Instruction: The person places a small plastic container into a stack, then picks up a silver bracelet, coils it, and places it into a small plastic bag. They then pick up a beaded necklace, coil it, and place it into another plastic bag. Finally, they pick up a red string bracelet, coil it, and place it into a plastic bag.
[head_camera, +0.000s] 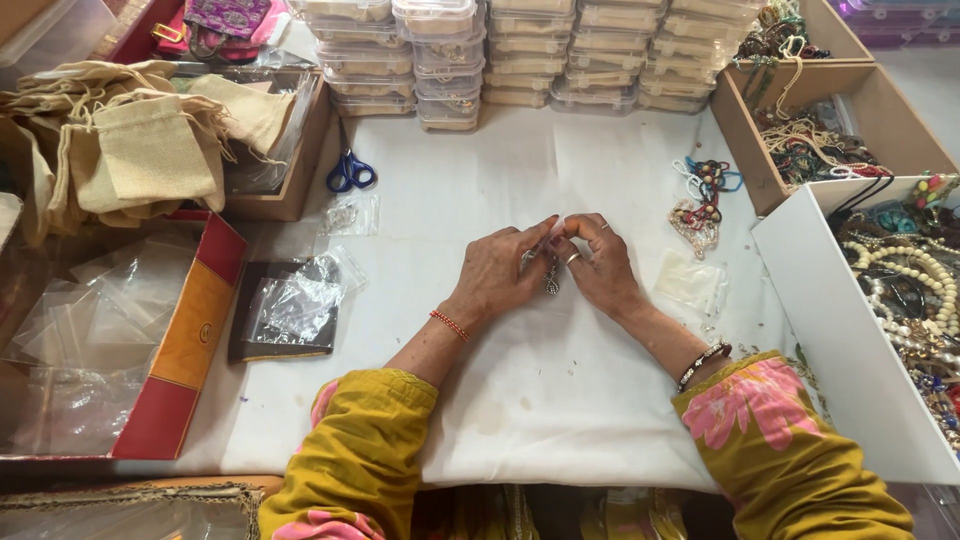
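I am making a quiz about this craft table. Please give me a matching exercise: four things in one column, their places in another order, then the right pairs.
Things:
1. blue-handled scissors
2. small silver metal pendant
3. beige cloth drawstring pouches
4. stacked clear plastic boxes

Places:
A. far edge of the white table
B. between the fingertips of the left hand and the right hand
C. piled at the far left
D. on the table, beside the brown cardboard tray

Pairs: 1-D, 2-B, 3-C, 4-A

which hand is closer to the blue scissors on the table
Left. The left hand lies below and to the right of the blue scissors, a gap of bare cloth between them. The right hand is farther right, beyond the left.
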